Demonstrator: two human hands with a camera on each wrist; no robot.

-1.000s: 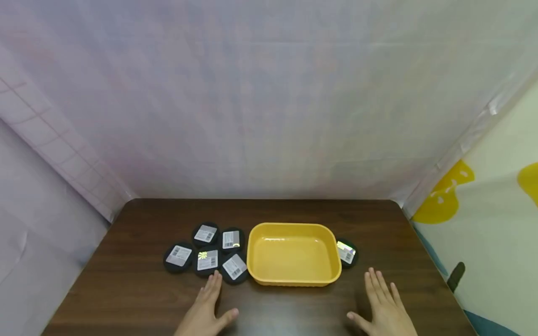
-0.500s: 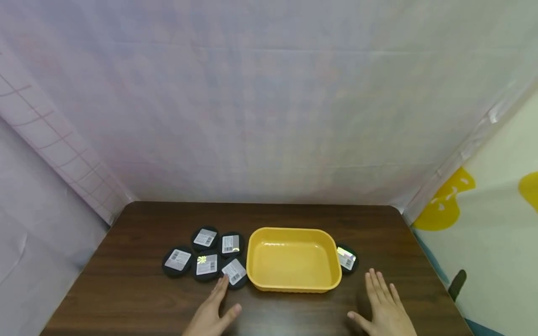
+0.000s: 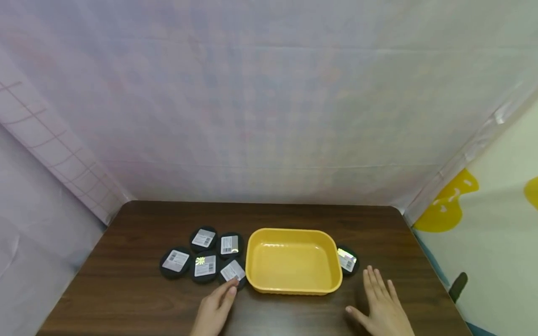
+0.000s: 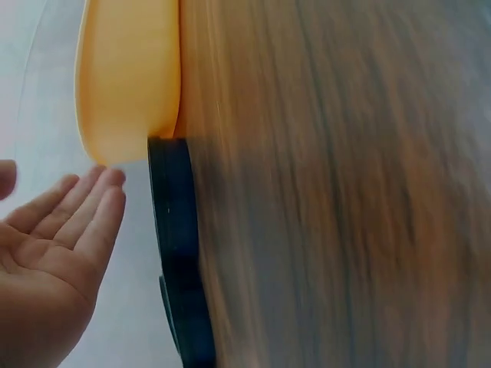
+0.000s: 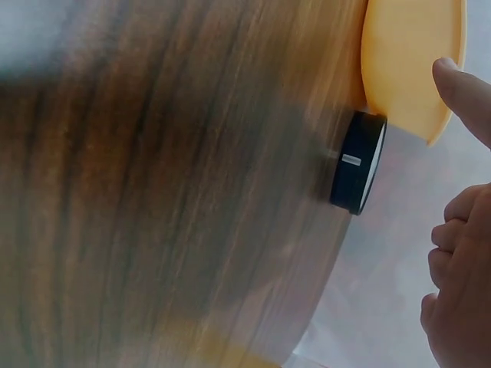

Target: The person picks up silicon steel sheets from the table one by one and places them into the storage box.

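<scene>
Several flat, round black containers with white barcode labels lie left of a yellow tray [image 3: 294, 268]. My left hand [image 3: 212, 310] is at the front one, the container [image 3: 231, 269] beside the tray's corner. Its thumb and fingertips overlap that container's near edge in the head view. From the left wrist, my fingers look extended above the container [image 4: 173, 199], with a gap between. Another black container [image 3: 348, 261] sits against the tray's right side. Just in front of it my right hand [image 3: 383, 308] is held with fingers straight and thumb spread, holding nothing.
The dark wooden table [image 3: 138, 303] ends at a pale sheet wall [image 3: 269, 116] behind. More black containers, such as the leftmost container [image 3: 175, 262], crowd the left. A patterned wall with yellow shapes [image 3: 445, 205] borders the right side.
My left hand has moved right and slightly forward, from the middle containers to the one by the tray, and its thumb has drawn closer to the fingers. The right hand stays about where it was.
</scene>
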